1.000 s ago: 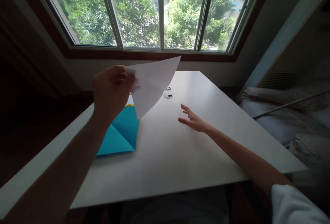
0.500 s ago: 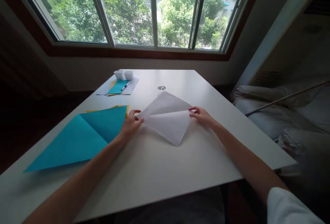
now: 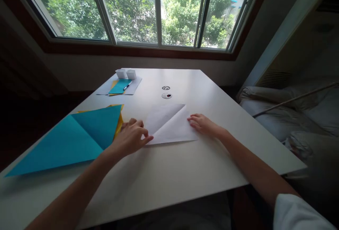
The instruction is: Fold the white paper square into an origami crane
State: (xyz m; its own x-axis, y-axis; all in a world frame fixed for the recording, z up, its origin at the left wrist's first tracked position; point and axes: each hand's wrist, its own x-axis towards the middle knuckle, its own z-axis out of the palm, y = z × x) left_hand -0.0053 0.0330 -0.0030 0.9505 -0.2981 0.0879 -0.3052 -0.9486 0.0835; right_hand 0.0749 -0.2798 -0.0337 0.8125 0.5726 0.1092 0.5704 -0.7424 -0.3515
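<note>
A folded white paper (image 3: 169, 124) lies flat on the white table (image 3: 172, 173), shaped like a triangle with a diagonal crease. My left hand (image 3: 131, 138) presses on its left corner, fingers curled and pinched at the edge. My right hand (image 3: 202, 124) rests on its right edge with fingers laid flat. A large blue paper (image 3: 71, 141) with a crease lies to the left, over a yellow sheet (image 3: 119, 122) whose edge peeks out beside my left hand.
At the far left of the table lie more sheets with a small blue paper (image 3: 119, 86), a pen (image 3: 127, 86) and two small white boxes (image 3: 126, 73). Two round cable holes (image 3: 166, 92) sit mid-table. A window is behind; bedding lies to the right.
The white paper came down from the air in my left hand onto the table. Both hands then flattened it and it now lies pressed down, turned a little.
</note>
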